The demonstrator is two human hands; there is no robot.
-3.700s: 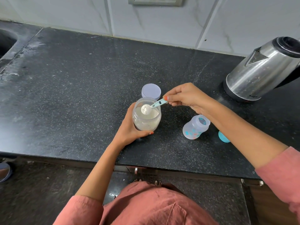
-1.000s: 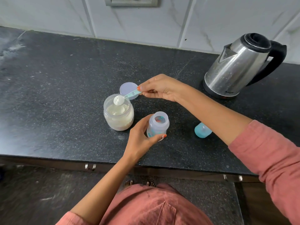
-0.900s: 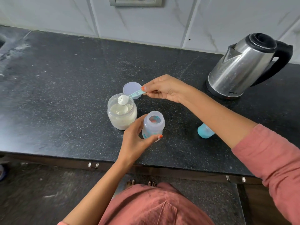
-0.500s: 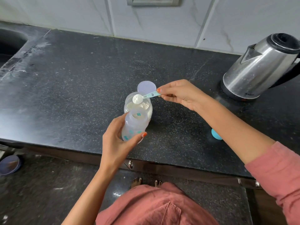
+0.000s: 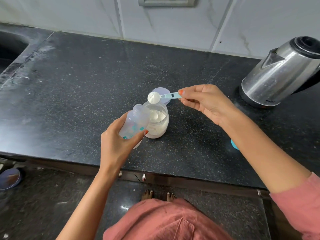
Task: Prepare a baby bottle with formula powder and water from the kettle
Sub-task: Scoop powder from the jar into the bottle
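My left hand grips the clear, uncapped baby bottle and holds it tilted, its mouth toward the open formula jar. The jar stands on the black counter, about half full of white powder. My right hand pinches the handle of a light blue scoop. The scoop is heaped with powder and hovers just above the jar's far rim, a little beyond the bottle's mouth. The steel kettle stands at the far right.
The jar's pale lid lies flat behind the jar. A teal bottle cap shows partly behind my right forearm. A sink sits at the far left. The counter's front edge runs just below my left hand.
My left hand let go of the jar, picked the bottle off the counter and brought it left, tilted beside the jar. The loaded scoop stayed over the jar.
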